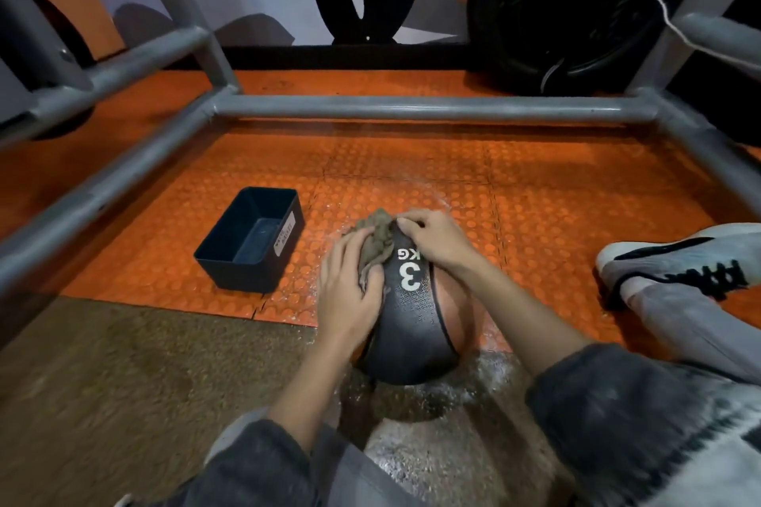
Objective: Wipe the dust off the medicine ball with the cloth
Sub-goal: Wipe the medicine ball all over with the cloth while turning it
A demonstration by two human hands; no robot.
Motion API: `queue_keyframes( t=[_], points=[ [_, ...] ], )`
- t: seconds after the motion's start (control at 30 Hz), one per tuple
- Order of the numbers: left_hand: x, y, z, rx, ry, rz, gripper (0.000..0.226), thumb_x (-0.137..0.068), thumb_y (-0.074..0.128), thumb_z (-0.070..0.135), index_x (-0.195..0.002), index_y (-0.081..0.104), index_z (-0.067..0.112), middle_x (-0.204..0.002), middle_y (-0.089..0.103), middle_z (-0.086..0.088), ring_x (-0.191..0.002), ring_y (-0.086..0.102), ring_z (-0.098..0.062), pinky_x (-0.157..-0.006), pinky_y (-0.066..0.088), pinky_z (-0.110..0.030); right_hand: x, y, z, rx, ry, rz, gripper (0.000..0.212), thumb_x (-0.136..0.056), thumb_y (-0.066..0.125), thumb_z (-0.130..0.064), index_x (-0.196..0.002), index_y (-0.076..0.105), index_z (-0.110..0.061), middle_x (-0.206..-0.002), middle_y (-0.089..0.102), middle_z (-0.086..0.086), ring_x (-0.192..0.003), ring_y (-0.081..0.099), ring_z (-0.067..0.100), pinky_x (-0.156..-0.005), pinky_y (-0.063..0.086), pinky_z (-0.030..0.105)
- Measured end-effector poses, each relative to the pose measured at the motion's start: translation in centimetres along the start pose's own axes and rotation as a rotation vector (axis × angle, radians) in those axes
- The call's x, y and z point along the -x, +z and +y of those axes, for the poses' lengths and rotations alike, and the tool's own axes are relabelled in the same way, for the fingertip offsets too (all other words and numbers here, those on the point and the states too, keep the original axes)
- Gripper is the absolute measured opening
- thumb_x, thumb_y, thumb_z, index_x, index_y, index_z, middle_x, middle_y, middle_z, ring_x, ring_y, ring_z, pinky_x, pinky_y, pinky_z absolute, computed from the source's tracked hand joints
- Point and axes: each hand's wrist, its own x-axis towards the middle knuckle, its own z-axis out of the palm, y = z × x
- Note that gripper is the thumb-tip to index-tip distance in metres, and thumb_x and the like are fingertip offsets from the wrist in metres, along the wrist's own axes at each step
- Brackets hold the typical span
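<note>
Medicine ball (pixel 412 325), black and orange with "3 KG" printed on it, sits on the floor between our knees, at the seam where the orange studded tiles (pixel 556 218) meet the brown mat. Our left hand (pixel 350 292) lies with fingers spread over the grey cloth (pixel 376 237), pressing it against the ball's flank at 10 o'clock. Our right hand (pixel 436 239) rests on the ball at 12 o'clock, its fingers curled at the cloth's upper edge; they seem to pinch it there. A dark plastic bin (pixel 236 274) stands well apart at the ball's 10 o'clock, and a grey rack tube (pixel 412 108) crosses at 12 o'clock.

We judge the wiping to be underway, with the near face and right flank not yet covered.

The main risk is the ball rolling. Nothing wedges it, so a hard sideways push from the left hand could send it toward 3 o'clock, where our shoe (pixel 675 255) lies. The cloth is bunched, so little of it touches the ball and streaks may be missed. Whitish flecks on the floor around the ball could also transfer back when we turn it.
</note>
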Motion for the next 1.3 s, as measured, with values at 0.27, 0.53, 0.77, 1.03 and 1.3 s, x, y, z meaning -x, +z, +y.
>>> queue_keyframes(
  t=[0.27, 0.53, 0.77, 1.03, 1.3],
  points=[
    [-2.9, 0.6, 0.5, 0.024, -0.184, -0.049, 0.048, -0.091, 0.037, 0.057, -0.132, 0.047, 0.033, -0.129, 0.047, 0.006, -0.121, 0.042, -0.014, -0.103, 0.033, -0.039, 1.1, -0.5, 0.2, -0.008, -0.061, -0.173, 0.035, -0.102, 0.038, -0.033, -0.132, 0.055, -0.028, -0.146, 0.042, -0.003, -0.132, 0.036, 0.011, -0.105, 0.023, 0.020],
    [-0.6, 2.0, 2.6, -0.029, -0.020, 0.058, 0.036, -0.090, 0.044, 0.045, -0.117, 0.061, 0.027, -0.120, 0.060, 0.008, -0.113, 0.045, -0.011, -0.099, 0.037, -0.042, 1.7, -0.1, 2.2, 0.069, -0.046, 0.058, 0.037, -0.102, 0.034, -0.037, -0.129, 0.058, -0.030, -0.140, 0.051, -0.003, -0.131, 0.044, 0.021, -0.106, 0.036, 0.038],
    [-1.1, 1.4, 2.3, 0.007, 0.001, 0.082, 0.030, -0.093, 0.047, 0.033, -0.117, 0.063, 0.024, -0.116, 0.059, 0.009, -0.110, 0.048, -0.008, -0.097, 0.036, -0.033, 1.0, 0.4, 1.9, 0.126, -0.036, -0.018, 0.038, -0.102, 0.029, -0.041, -0.128, 0.057, -0.036, -0.140, 0.051, -0.008, -0.131, 0.043, 0.022, -0.108, 0.034, 0.042],
    [-0.6, 1.7, 3.1, -0.049, -0.126, 0.174, 0.037, -0.088, 0.045, 0.041, -0.117, 0.064, 0.026, -0.119, 0.059, 0.008, -0.112, 0.044, -0.012, -0.098, 0.032, -0.035, -0.6, 1.4, 0.5, 0.160, 0.109, 0.019, 0.050, -0.088, 0.026, -0.047, -0.120, 0.062, -0.036, -0.124, 0.065, 0.001, -0.119, 0.055, 0.026, -0.104, 0.034, 0.043],
    [-3.1, 0.9, 2.5, -0.052, -0.213, 0.129, 0.031, -0.094, 0.050, 0.035, -0.122, 0.060, 0.026, -0.122, 0.057, 0.006, -0.117, 0.043, -0.015, -0.102, 0.028, -0.037, 0.3, 1.3, 0.6, 0.136, 0.146, 0.094, 0.039, -0.099, 0.031, -0.041, -0.128, 0.057, -0.037, -0.135, 0.057, -0.003, -0.128, 0.046, 0.026, -0.098, 0.038, 0.037]
  ],
)
